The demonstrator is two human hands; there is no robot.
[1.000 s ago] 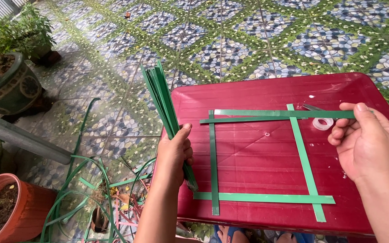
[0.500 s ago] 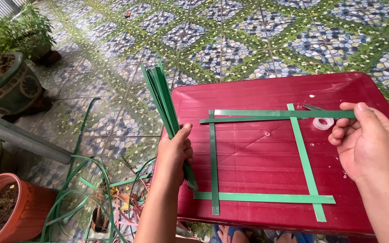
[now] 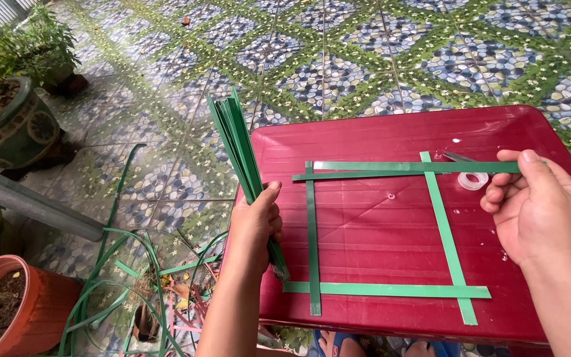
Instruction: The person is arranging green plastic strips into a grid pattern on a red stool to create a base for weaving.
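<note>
Far left: a green glazed pot [image 3: 8, 129] with soil and a terracotta pot [image 3: 18, 307] are set on the tiled floor [image 3: 338, 59]; a grey pipe [image 3: 31, 205] is laid between them. Loose green strips [image 3: 120, 277] are scattered on the floor beside the counter.

Left of centre: a bundle [image 3: 239, 155] of green strips is gripped by the left hand [image 3: 256, 228], fingers clenched around its lower part; the bundle is held tilted, upper end fanned out above the floor, lower end over the counter's left edge.

Centre: a red counter [image 3: 378, 231] carries four flat green strips arranged as an open square frame [image 3: 381, 228], ends crossed at the corners. A second strip lies just under the top one, at a slight angle.

Right of centre: a clear tape roll [image 3: 473, 180] lies just beside the frame's upper right corner; a small metal object next to it cannot be identified.

Right: the right end of the top strip [image 3: 418, 166] is pinched by the right hand [image 3: 536, 205] between thumb and fingers.
</note>
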